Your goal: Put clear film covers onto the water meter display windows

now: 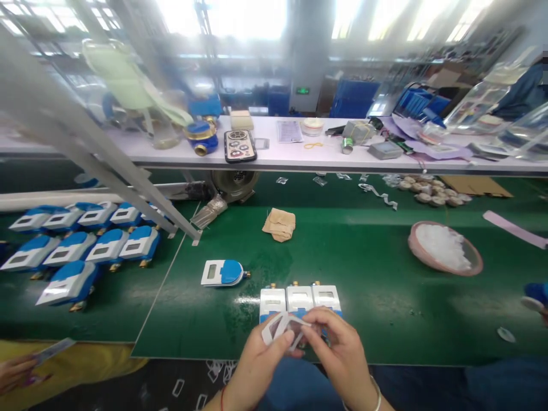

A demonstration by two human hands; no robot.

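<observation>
Between my two hands is a white-framed clear sticker (pixel 274 326), its pale frame bent and partly lifted. My left hand (pixel 263 354) pinches the left side of it, thumb on top. With thumb and fingertips, my right hand (pixel 338 348) grips the sticker's right edge. Just beyond the hands, three white-and-blue water meters (pixel 299 297) stand side by side, their lower parts covered by my fingers. Another water meter (pixel 222 273) lies apart to the left, its display facing up.
Several water meters (pixel 107 245) stand in rows at left. A folded tan cloth (pixel 279 224) and a pink bowl (pixel 417 251) of white material sit on the green bench (pixel 368 325). A shelf (pixel 282 162) crosses behind. At lower left, another person's hand (pixel 19 371) holds a flat strip.
</observation>
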